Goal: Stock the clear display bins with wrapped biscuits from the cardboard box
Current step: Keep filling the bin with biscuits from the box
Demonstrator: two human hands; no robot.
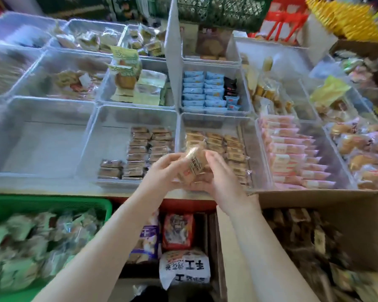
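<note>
Gripping wrapped biscuits [194, 164], both hands hover over the bin's near edge [205, 188].

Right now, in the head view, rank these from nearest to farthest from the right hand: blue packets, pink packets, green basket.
From the right hand:
1. Pink packets, in the bin just right.
2. Blue packets, in the bin behind.
3. Green basket, far left, low.

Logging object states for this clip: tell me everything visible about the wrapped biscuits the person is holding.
The wrapped biscuits are a small stack of tan packets in clear glossy wrap with dark print, somewhat motion-blurred. They are tilted, held between the left hand and right hand, over the near edge of a clear bin that holds rows of similar tan packets.
</note>
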